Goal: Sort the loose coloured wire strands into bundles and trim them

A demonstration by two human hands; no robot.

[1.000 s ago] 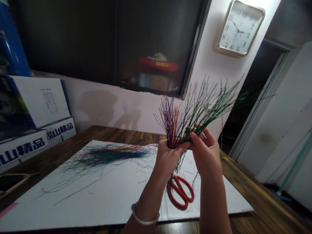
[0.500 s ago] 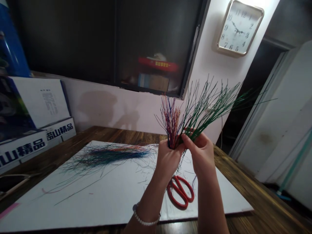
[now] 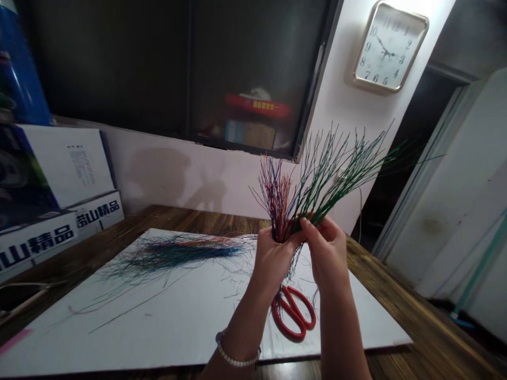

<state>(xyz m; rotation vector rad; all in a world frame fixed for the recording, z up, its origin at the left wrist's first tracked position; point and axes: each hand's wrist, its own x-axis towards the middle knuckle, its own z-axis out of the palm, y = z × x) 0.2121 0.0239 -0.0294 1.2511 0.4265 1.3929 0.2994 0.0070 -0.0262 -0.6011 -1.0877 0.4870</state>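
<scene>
My left hand (image 3: 275, 256) is closed around a bundle of thin wires (image 3: 278, 203) in purple, red, orange and blue, their tips fanning upward. Against it, my right hand (image 3: 325, 244) pinches a bunch of green wires (image 3: 336, 179) that spreads up and to the right. Thumbs and fingers of both hands meet at the base of the green bunch, and some strands hang below them. Beneath my hands, red-handled scissors (image 3: 293, 314) lie on a white board (image 3: 170, 322); their blades are mostly hidden.
A heap of loose green, blue and orange wires (image 3: 186, 250) lies on the board's left half, with short clippings around the middle. Printed boxes (image 3: 79, 211) stand at the left on the wooden table (image 3: 158, 212). A square clock (image 3: 390, 47) hangs on the wall.
The green bunch has shifted slightly left, and its strands are splayed a little differently. My right thumb has moved slightly along the base of the bunch. Both hands keep their hold.
</scene>
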